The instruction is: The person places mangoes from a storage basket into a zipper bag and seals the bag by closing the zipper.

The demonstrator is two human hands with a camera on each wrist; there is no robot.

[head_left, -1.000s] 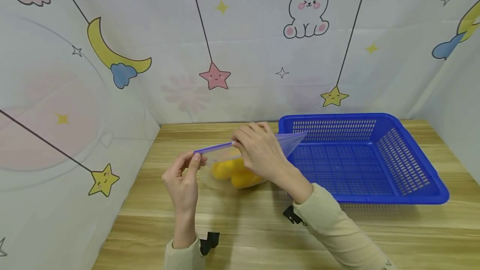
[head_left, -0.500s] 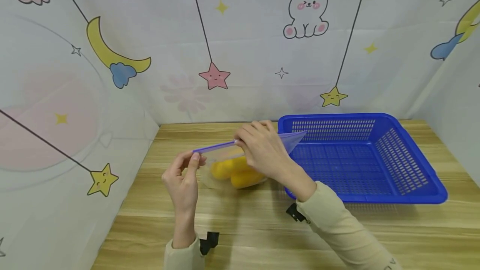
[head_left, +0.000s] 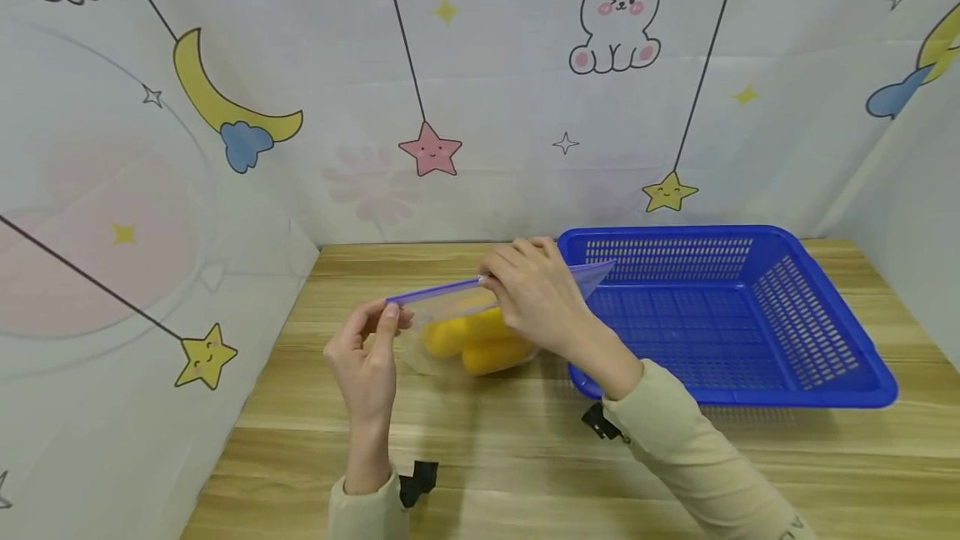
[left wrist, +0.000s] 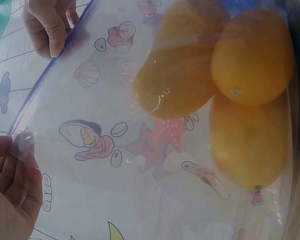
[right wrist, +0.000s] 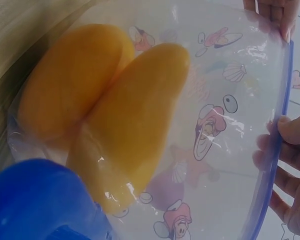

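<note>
A clear zip bag (head_left: 457, 305) with a purple zip edge and printed cartoon figures stands tilted on the wooden table. Inside it lie yellow mangoes (head_left: 495, 354), three of them showing in the left wrist view (left wrist: 252, 57). My left hand (head_left: 367, 361) pinches the left end of the zip edge between thumb and fingers. Partway along that edge, my right hand (head_left: 532, 298) pinches the strip, thumb on one side and fingers on the other (right wrist: 292, 165). Part of the bag and mangoes is hidden behind my right hand in the head view.
A blue plastic basket (head_left: 750, 397) with slotted walls stands right of the bag, whose far corner overlaps its left rim in the head view. The wooden table (head_left: 510, 473) reaches back to a white cartoon-print curtain (head_left: 510, 190).
My right hand has slid a short way rightward along the zip edge, leaving more of the purple strip showing between the hands. My left hand has stayed at its end of the bag.
</note>
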